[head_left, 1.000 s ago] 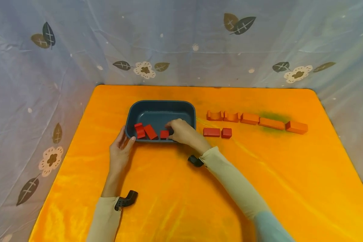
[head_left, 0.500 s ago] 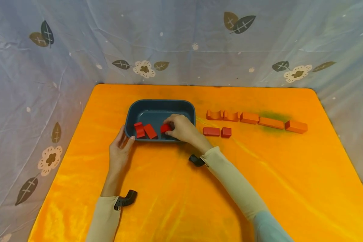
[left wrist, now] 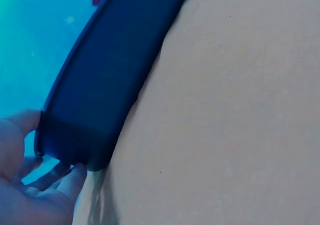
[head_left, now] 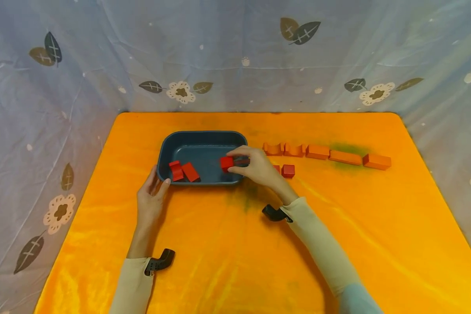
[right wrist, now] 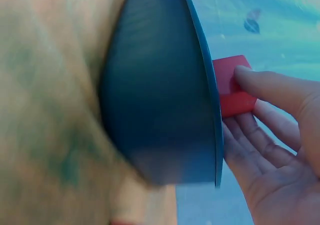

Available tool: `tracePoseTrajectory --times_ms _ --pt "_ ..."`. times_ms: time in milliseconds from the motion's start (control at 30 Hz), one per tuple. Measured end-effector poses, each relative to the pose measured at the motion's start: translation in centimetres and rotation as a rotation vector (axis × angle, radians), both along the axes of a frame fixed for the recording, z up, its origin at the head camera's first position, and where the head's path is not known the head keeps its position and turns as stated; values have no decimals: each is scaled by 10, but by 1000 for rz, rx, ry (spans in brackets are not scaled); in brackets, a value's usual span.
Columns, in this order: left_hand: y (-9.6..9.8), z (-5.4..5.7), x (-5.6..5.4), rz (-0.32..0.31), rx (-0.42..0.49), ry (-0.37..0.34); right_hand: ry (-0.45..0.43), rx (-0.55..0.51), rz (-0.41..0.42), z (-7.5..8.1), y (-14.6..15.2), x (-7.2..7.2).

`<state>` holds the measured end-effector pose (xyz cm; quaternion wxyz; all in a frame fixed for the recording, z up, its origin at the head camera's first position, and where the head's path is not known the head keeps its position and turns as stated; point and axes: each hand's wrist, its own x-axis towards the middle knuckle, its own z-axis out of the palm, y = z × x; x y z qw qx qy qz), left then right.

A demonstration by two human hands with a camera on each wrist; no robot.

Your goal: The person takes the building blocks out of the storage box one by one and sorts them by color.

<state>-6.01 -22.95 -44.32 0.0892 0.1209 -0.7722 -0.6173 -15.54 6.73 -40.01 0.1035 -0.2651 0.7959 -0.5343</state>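
Note:
A dark blue rectangular tub [head_left: 198, 152] stands on the yellow cloth. My left hand [head_left: 151, 198] holds its near left corner, with fingers against the outer wall [left wrist: 95, 90] and the thumb at the rim. Between thumb and fingers, my right hand [head_left: 261, 168] pinches a red toy block [head_left: 226, 164] over the tub's right end. From the right wrist, the block [right wrist: 235, 87] shows above the rim, with part of it hidden behind the wall. Inside the tub, a notched red block [head_left: 176, 170] lies beside a flat red block [head_left: 190, 172].
Right of the tub, a red cube [head_left: 288, 170] sits next to another red block [head_left: 276, 169], mostly hidden by my right hand. Behind them runs a row of orange blocks, from a notched one [head_left: 273, 149] to a rectangular one [head_left: 377, 161]. A patterned curtain [head_left: 243, 78] hangs behind.
My right hand has picked the red block up from the tub floor and moved right with it, towards the tub's right end. My left hand stays at the corner. The head view has shifted slightly.

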Motion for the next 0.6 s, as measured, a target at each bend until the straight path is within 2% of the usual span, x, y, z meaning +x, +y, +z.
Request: tracePoseTrajectory --times_ms 167,400,600 --pt "-1 -1 0 6 0 -2 -103 -101 -68 0 27 4" --pt "-1 -1 0 7 -20 8 -68 -152 -141 1 64 7" --pt "0 -1 -1 7 -17 9 -73 -138 -197 -4 102 13"
